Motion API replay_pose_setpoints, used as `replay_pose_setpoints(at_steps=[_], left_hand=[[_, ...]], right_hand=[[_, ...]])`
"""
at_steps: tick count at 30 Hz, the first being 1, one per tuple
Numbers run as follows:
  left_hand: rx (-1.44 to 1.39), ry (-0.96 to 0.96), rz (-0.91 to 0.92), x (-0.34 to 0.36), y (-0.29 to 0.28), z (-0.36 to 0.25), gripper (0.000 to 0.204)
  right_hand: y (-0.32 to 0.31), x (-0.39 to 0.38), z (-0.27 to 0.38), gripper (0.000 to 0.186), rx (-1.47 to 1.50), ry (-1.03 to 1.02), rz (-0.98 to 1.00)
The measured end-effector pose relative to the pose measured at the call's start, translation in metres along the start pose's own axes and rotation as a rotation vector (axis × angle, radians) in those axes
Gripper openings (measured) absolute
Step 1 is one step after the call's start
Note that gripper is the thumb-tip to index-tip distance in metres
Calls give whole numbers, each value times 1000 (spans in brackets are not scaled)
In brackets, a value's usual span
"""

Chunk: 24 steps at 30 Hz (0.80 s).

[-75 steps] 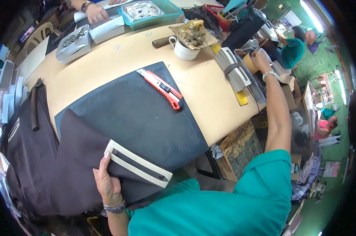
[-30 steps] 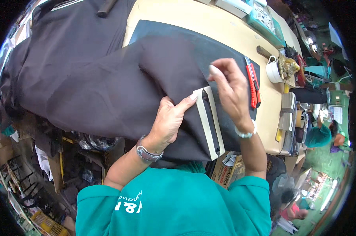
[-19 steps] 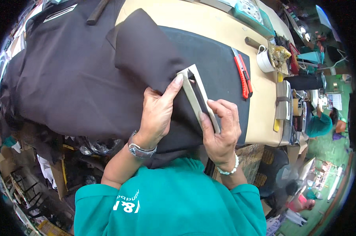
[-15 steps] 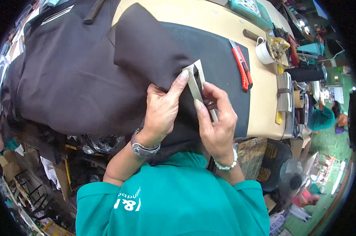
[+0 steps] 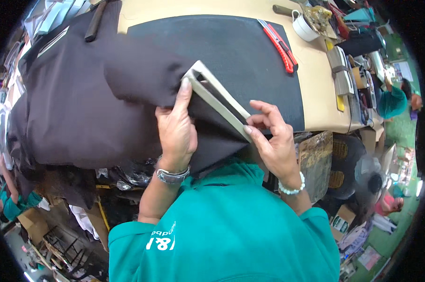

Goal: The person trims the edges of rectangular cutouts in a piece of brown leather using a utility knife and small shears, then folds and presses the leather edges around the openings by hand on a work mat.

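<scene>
Dark brown fabric (image 5: 81, 103) spreads over the left of the table and hangs past its near edge. A pale, narrow rectangular frame (image 5: 217, 105) borders a long slot in this fabric, slanting from upper left to lower right. My left hand (image 5: 177, 134) is closed on the fabric at the frame's upper end, thumb on the frame's corner. At the lower end, my right hand (image 5: 278, 145) pinches the frame between thumb and fingers. Its other fingers are lightly bent.
A dark cutting mat (image 5: 236, 42) lies beyond my hands, with a red utility knife (image 5: 280, 47) on its right side. A white mug (image 5: 304, 27) stands farther right. A hammer-like wooden handle (image 5: 96, 21) rests on the fabric at the far left.
My right hand has moved along the frame to its lower end, away from the left hand, and more of the slot shows. The frame slants more. The whole view has shifted.
</scene>
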<state>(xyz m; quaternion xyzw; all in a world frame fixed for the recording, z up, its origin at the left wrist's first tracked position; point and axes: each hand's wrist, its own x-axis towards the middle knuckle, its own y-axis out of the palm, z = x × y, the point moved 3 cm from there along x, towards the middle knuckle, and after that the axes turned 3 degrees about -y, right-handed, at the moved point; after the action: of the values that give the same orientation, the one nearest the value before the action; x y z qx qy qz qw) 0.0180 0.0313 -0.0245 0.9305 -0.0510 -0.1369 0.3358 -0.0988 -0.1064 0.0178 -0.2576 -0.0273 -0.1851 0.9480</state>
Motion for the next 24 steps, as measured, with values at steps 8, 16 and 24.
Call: replay_pose_setpoints(at_steps=[8, 16, 24], left_hand=[[859, -406, 599, -51, -19, -68, 22], [1534, 583, 1210, 21, 43, -21, 21], [1394, 418, 1312, 38, 23, -9, 12]], right_hand=[[9, 24, -34, 38, -283, -479, -30], [15, 21, -41, 31, -313, -739, -128], [11, 13, -45, 25, -473, -749, 53]])
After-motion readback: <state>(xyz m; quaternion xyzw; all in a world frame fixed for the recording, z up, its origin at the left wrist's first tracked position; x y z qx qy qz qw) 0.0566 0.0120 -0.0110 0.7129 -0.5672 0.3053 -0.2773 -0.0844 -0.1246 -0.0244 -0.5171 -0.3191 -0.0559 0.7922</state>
